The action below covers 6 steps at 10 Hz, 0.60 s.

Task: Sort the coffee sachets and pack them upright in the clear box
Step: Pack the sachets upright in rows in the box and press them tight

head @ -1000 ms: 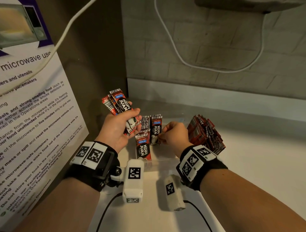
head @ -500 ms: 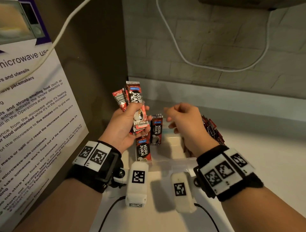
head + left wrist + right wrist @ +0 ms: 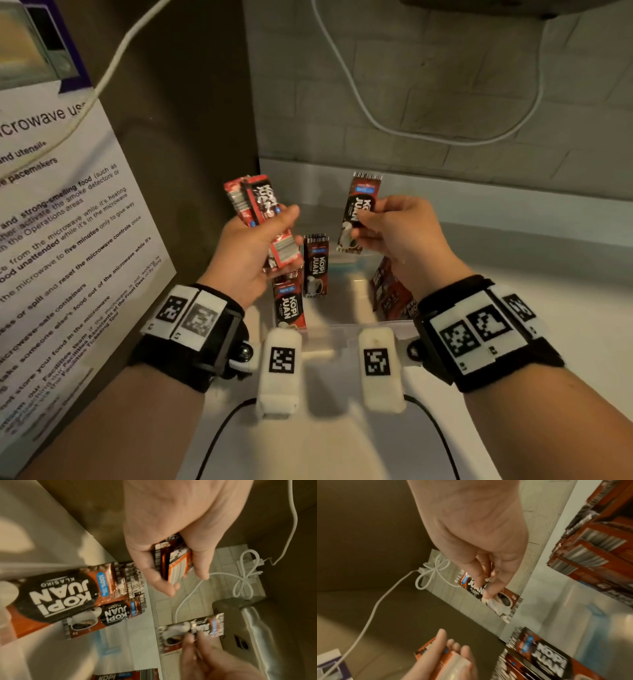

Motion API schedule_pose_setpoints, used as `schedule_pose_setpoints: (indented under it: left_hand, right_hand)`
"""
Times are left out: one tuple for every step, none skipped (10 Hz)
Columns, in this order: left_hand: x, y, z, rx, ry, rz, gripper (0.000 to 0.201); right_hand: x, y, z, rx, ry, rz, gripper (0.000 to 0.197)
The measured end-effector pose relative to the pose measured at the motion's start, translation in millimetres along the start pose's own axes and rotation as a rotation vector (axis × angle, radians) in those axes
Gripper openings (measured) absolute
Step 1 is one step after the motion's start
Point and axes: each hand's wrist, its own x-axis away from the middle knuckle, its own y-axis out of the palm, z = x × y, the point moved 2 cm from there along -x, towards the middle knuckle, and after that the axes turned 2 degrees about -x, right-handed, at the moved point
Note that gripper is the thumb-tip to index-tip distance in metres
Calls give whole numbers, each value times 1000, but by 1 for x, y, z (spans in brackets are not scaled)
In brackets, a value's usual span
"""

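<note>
My left hand [image 3: 284,236] grips a small bundle of red Kopi Juan sachets [image 3: 255,205] above the left side of the clear box [image 3: 342,330]. My right hand [image 3: 368,221] pinches a single dark sachet [image 3: 361,202] upright, level with the bundle and a little apart from it. Two sachets [image 3: 315,265] stand upright in the box's left part. A packed stack of sachets [image 3: 390,294] leans in the right part, partly hidden by my right wrist. The right wrist view shows the pinched sachet [image 3: 502,601] and the stack [image 3: 590,545].
A microwave notice [image 3: 68,222] hangs on the panel at the left, close to my left arm. A white cable [image 3: 411,132] loops across the tiled back wall. The white counter [image 3: 548,274] runs off to the right of the box.
My right hand rose out of the box, went empty to the left hand's bundle, and now pinches one dark sachet. The left hand lifted its bundle slightly.
</note>
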Motion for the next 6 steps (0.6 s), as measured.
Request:
schedule_pose_setpoints:
  left_hand:
    - [-1, -6, 4, 45, 7, 62, 11]
    - [0, -7, 4, 53, 8, 66, 10]
    - [1, -7, 3, 60, 5, 67, 11]
    - [0, -9, 1, 59, -5, 82, 11]
    - [0, -9, -1, 56, -14, 79, 11]
    - [0, -7, -2, 52, -19, 77, 10]
  right_hand:
    - [-7, 8, 23, 86, 117, 41, 19]
    - [-11, 17, 49, 168, 220, 22, 13]
    - [-14, 22, 69, 216, 293, -55, 21]
    - [-13, 23, 80, 259, 358, -77, 23]
    - [-10, 26, 81, 297, 327, -6, 26]
    - [-24, 26, 97, 355, 241, 120, 28]
